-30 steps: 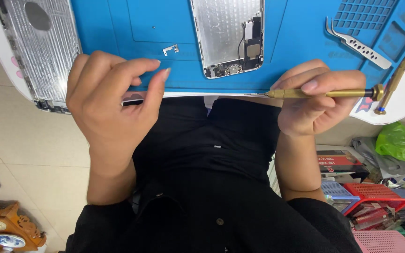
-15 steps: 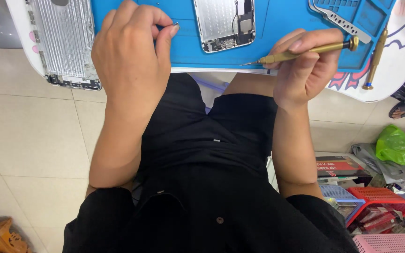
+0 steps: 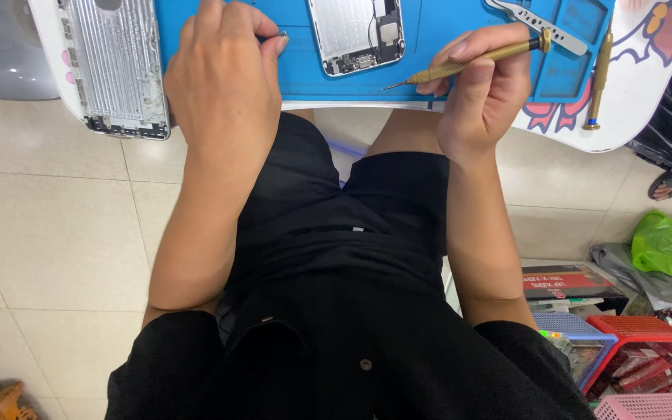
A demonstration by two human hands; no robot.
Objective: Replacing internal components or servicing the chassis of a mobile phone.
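Nearest the camera a black garment (image 3: 336, 311) covers the lap, and both forearms are stretched forward from it to the edge of a small white table (image 3: 631, 117). To the right, on the tiled floor (image 3: 48, 233), a red basket (image 3: 647, 342), a green bag (image 3: 661, 243) and a pink basket (image 3: 647, 406) are stood well apart from the work.

The right hand (image 3: 480, 97) is closed around a brass-coloured screwdriver (image 3: 476, 62). The tool is held like a pen, nearly level, with the thumb laid on top and the tip aimed left toward the lower edge of the opened phone housing (image 3: 357, 35); this grip probably gives fine control over a small screw. The tip is kept just short of the housing, not touching it as far as can be seen.

The left hand (image 3: 223, 85) is curled, knuckles up, and a tiny metal piece (image 3: 280, 35) is pinched at the fingertips, just left of the housing. Exactly what the piece is cannot be told.

The housing lies face-open on a blue work mat (image 3: 305, 74), between the two hands and slightly beyond them. The mat is likely used to stop small parts from rolling away. A silver back plate (image 3: 114, 66) is set aside at the far left, and a second screwdriver (image 3: 599, 78) and a perforated metal strip (image 3: 542, 27) rest at the far right.
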